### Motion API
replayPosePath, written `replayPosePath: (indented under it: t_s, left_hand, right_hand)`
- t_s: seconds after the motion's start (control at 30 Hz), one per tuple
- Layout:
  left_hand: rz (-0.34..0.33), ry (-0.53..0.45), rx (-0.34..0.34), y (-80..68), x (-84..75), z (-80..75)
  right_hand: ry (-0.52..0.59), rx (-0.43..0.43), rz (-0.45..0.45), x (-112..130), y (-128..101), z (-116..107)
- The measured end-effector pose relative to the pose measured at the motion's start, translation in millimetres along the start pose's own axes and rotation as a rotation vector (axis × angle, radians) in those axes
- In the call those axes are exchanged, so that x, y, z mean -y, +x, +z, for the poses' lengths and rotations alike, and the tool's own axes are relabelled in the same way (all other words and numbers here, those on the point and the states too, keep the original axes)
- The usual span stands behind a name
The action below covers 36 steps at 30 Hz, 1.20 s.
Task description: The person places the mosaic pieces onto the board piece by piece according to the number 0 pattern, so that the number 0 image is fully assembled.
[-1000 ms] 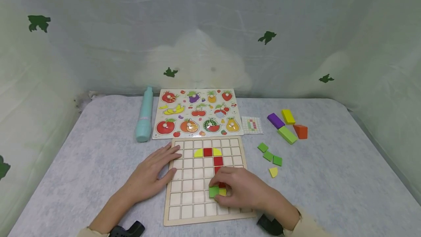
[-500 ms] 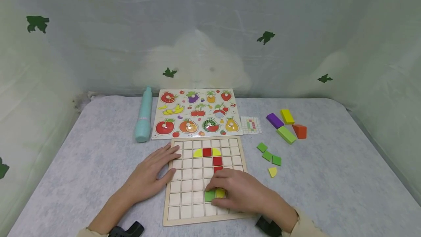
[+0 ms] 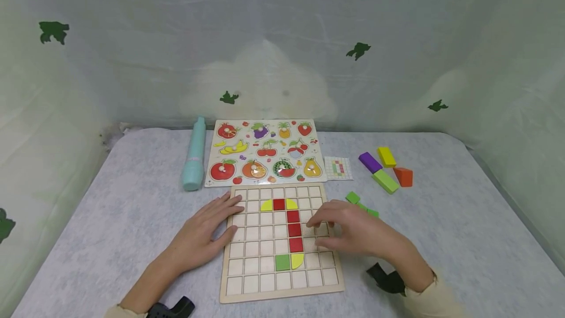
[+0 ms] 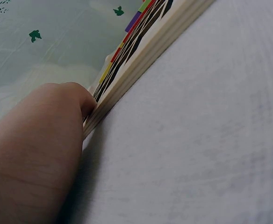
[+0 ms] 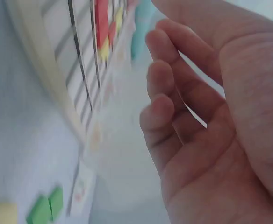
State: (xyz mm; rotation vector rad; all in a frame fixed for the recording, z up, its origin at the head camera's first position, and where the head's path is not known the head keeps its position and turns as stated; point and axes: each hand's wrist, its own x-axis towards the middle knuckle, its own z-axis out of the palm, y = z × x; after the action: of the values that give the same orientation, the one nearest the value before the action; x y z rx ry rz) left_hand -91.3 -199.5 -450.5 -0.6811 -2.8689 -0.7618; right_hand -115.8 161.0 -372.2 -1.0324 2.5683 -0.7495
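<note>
My left hand [image 3: 205, 232] rests on the left edge of a wooden grid board [image 3: 250, 249], fingers extended over its rim. In the left wrist view its thumb [image 4: 85, 100] touches the board's side. My right hand [image 3: 357, 227] hovers over the board's right side, fingers loosely bent and holding nothing. Set in the grid are a red tile [image 3: 294, 230] in a column of several, a green square tile [image 3: 282, 262] and a yellow quarter-round tile [image 3: 297, 261] beside it. At the top, a red tile [image 3: 278, 204] lies between two yellow rounded tiles [image 3: 267, 205].
Loose green tiles [image 3: 352, 197] lie right of the board, partly behind my right hand. Farther back are purple [image 3: 370, 162], yellow [image 3: 386, 156], green [image 3: 385, 181] and orange [image 3: 403, 176] blocks. A fruit puzzle [image 3: 269, 161], small pattern card [image 3: 338, 168] and teal bottle [image 3: 193, 156] stand behind.
My right hand has let go of the green square tile, now lying in its cell left of the yellow one, and has moved up and right. The left hand has not moved.
</note>
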Motion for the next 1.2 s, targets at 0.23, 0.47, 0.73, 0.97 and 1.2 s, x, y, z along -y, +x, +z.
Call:
replayPosePath:
  t_s: [0.23,0.47,0.73,0.97,1.2]
  left_hand:
    - [-0.011,0.003,0.006,-0.1,0.1,0.7]
    - [-0.005,0.004,0.004,1.1,-0.1,0.5]
    - [-0.013,-0.003,0.010,1.6,-0.7,0.2]
    - [0.021,0.007,-0.023,0.5,0.7,1.5]
    - [0.032,0.013,-0.041,0.0,1.1,1.5]
  right_hand:
    - [0.030,-0.013,0.046,-37.8,-13.0,-23.7]
    - [0.062,-0.043,0.069,-70.2,-26.6,-38.4]
    - [0.118,0.031,0.179,-89.2,-35.7,-43.1]
    - [0.143,0.165,0.253,-93.8,-41.1,-45.5]
    - [0.138,0.163,0.165,-93.4,-35.8,-40.3]
